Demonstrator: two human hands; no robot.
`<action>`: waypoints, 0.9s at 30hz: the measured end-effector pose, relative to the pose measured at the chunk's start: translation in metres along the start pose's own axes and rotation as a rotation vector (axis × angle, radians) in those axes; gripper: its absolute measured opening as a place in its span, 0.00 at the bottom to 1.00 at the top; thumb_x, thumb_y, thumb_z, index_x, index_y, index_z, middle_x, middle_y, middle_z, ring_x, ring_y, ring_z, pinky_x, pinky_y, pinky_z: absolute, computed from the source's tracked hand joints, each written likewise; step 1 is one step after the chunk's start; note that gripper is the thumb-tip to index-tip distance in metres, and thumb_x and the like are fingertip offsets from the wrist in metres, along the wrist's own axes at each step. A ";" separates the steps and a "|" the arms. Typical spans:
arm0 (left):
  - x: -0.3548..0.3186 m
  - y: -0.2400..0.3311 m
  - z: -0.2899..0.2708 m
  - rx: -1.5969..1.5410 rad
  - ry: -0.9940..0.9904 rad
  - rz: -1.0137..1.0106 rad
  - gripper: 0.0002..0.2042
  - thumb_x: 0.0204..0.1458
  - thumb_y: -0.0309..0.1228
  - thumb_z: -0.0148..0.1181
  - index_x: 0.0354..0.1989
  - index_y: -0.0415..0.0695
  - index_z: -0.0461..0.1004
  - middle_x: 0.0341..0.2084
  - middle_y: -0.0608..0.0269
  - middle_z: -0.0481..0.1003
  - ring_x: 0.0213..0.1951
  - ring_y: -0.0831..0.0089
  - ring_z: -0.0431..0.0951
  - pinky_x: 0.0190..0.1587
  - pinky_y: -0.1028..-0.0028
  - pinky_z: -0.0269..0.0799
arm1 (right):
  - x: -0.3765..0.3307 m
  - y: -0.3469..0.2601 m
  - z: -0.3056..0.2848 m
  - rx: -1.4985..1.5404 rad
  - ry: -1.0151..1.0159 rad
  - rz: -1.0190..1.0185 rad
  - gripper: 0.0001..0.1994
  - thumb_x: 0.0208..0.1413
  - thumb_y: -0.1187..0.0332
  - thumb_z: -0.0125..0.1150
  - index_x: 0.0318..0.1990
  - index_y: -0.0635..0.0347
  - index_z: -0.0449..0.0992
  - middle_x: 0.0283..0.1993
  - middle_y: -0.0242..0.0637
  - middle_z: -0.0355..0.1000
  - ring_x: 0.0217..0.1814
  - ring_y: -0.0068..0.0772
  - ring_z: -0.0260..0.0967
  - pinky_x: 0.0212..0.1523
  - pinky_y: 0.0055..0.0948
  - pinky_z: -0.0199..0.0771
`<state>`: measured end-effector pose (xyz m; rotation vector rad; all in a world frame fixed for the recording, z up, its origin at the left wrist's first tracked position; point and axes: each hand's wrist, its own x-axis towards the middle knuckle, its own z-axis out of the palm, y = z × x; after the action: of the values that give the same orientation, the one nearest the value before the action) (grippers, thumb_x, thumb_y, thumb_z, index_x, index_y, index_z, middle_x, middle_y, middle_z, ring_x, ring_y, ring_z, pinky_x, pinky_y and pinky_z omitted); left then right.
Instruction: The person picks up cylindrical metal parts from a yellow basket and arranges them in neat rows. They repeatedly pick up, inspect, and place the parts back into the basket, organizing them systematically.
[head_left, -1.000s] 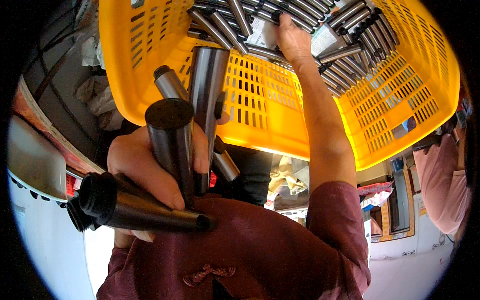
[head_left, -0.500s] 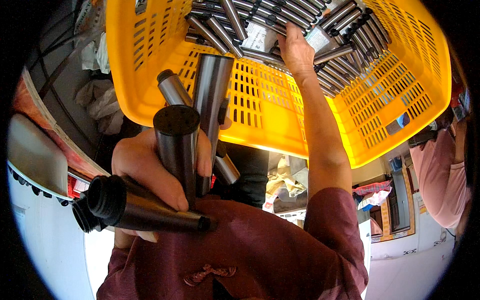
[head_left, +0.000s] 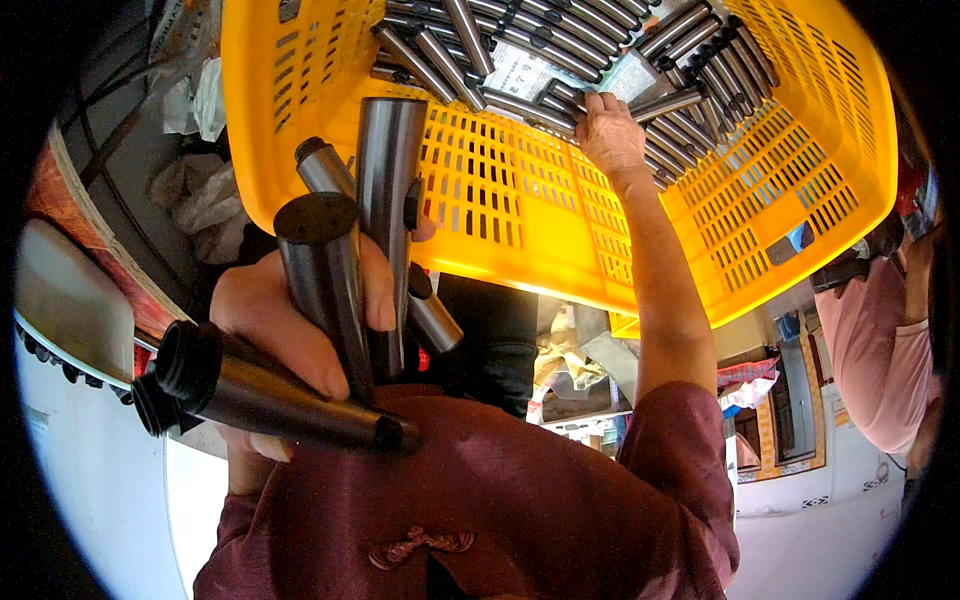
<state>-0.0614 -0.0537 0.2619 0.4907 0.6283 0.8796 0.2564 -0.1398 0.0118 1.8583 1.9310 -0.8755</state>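
You're holding a bunch of dark grey steel tapered sleeves (head_left: 330,290), shiny in spots. The crate (head_left: 520,200) is glowing bright yellow with a slotted grid pattern, and silvery-grey rods (head_left: 600,30) are lying along its far edge. You're wearing a maroon shirt (head_left: 480,500).

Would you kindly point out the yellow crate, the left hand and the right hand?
yellow crate (head_left: 520,215): head view, slotted near wall.
left hand (head_left: 275,315): head view, its back.
right hand (head_left: 612,135): head view, its back.

- Tapered sleeves (head_left: 330,290): dark smooth metal, dull sheen.
- Crate (head_left: 560,230) at twelve o'clock: glossy yellow perforated plastic.
- Rods (head_left: 560,40) inside: bright polished metal.
- Sleeve (head_left: 520,500): matt maroon cloth.
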 end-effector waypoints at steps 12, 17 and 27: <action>0.004 -0.005 0.000 0.009 -0.024 -0.022 0.21 0.29 0.53 0.76 0.24 0.51 0.80 0.32 0.49 0.72 0.36 0.58 0.73 0.62 0.41 0.50 | 0.013 0.010 0.004 -0.028 -0.125 0.050 0.14 0.50 0.69 0.59 0.44 0.60 0.69 0.46 0.45 0.69 0.50 0.49 0.71 0.48 0.42 0.76; 0.004 -0.004 0.001 0.011 -0.021 -0.022 0.21 0.29 0.53 0.77 0.24 0.51 0.80 0.32 0.49 0.72 0.36 0.58 0.72 0.62 0.40 0.49 | 0.008 0.023 0.019 -0.012 -0.023 0.002 0.11 0.52 0.68 0.57 0.42 0.58 0.68 0.42 0.43 0.70 0.47 0.49 0.72 0.44 0.43 0.76; 0.014 0.005 -0.003 0.048 -0.084 -0.157 0.20 0.28 0.51 0.77 0.24 0.51 0.80 0.32 0.49 0.72 0.36 0.58 0.72 0.62 0.40 0.48 | 0.035 -0.014 0.014 -0.103 0.211 -0.219 0.08 0.52 0.69 0.57 0.40 0.53 0.70 0.37 0.36 0.71 0.40 0.40 0.76 0.31 0.35 0.80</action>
<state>-0.0598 -0.0392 0.2588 0.5118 0.6032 0.6933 0.2366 -0.1204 -0.0175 1.7650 2.2954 -0.6462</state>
